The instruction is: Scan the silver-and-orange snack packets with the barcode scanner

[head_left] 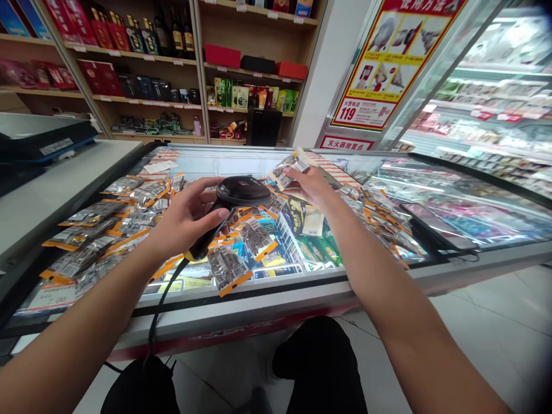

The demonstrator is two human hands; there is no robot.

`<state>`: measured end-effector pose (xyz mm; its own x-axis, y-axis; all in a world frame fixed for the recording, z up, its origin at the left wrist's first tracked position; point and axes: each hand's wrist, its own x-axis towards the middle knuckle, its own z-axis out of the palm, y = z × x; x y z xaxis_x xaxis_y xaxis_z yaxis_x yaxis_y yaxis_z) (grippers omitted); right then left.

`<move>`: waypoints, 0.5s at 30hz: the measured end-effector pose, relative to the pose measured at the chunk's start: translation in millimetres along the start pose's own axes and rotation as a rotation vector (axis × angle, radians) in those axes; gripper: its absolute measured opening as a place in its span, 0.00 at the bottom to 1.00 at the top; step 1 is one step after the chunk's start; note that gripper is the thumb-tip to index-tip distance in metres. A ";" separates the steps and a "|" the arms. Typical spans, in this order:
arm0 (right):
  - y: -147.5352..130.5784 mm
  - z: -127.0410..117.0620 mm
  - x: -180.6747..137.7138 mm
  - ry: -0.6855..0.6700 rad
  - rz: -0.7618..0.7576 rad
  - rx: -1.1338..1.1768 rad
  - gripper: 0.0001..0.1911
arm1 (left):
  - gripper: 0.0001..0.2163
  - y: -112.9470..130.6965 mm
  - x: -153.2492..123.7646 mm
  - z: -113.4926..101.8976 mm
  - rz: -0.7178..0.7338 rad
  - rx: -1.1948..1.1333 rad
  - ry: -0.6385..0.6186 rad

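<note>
My left hand [190, 215] is wrapped round a black corded barcode scanner [241, 191], its head pointing right above the freezer's glass top. In my right hand [313, 183], farther back, a small clear snack packet [287, 171] is pinched between thumb and fingers. Below the scanner lie several similar packets with orange edges, one snack packet [228, 267] near the front rim. A heap of packets [92, 215] covers the glass on the left. Another pile of packets [386, 215] lies to the right of my right forearm.
The chest freezer [297, 293] spans the view, with coloured packages under its glass. A white counter [116, 158] with a dark device adjoins it at the left. The scanner cable [157, 310] hangs over the front edge. Behind stand goods shelves [150, 103] and a pillar with a poster [379, 63].
</note>
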<state>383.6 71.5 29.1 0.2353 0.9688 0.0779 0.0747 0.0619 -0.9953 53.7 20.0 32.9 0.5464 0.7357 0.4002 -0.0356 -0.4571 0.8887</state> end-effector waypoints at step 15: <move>7.1 15.7 -8.1 -0.131 -0.088 -0.222 0.21 | 0.26 -2.5 0.6 0.3 -0.001 -0.004 -0.014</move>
<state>367.1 67.9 20.5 0.0919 0.9858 0.1405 0.3030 0.1067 -0.9470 54.4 21.4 30.8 0.5584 0.7289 0.3960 -0.0382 -0.4542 0.8901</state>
